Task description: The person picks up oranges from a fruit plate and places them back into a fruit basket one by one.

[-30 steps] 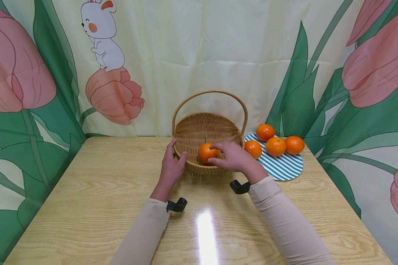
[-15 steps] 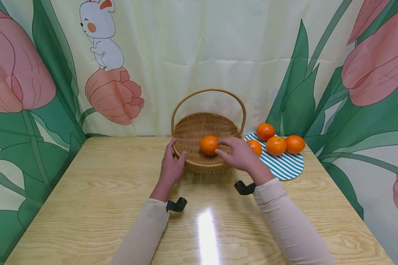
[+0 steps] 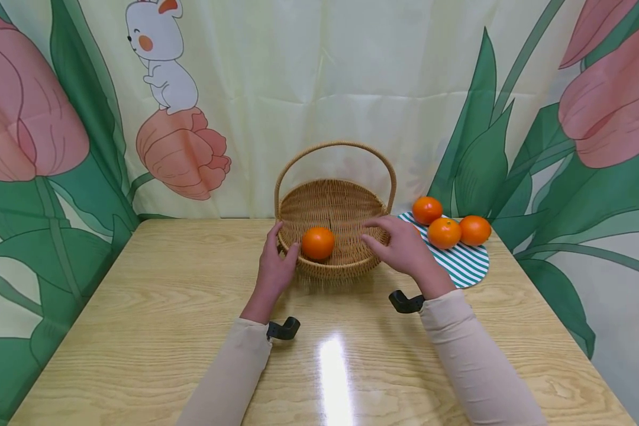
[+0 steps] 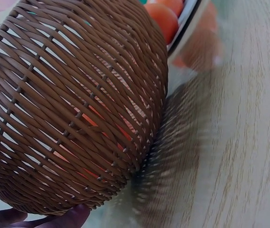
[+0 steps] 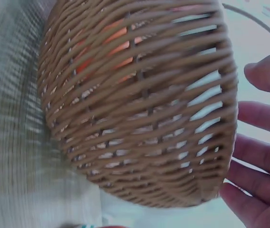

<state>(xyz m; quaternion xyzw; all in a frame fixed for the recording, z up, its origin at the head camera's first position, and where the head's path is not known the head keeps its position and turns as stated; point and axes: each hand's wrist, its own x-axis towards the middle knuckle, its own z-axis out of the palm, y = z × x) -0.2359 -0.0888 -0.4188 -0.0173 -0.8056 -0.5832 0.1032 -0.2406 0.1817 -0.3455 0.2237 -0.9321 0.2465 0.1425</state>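
A wicker basket with a tall arched handle stands at the table's back edge. Inside, toward its front left, lies one orange; its colour shows through the weave in both wrist views. My left hand holds the basket's left side, thumb over the rim and fingers along the outside. At the right rim my right hand is spread with nothing in its grasp, thumb and index finger apart over the opening. The right wrist view shows its fingers loosely extended beside the rim.
Right of the basket, a round teal-and-white striped plate bears several oranges, one mostly hidden behind my right hand. A printed curtain hangs just behind the table.
My right hand has let go of the orange and drawn back to the right rim. The orange now sits farther left in the basket. My left hand stays in place.
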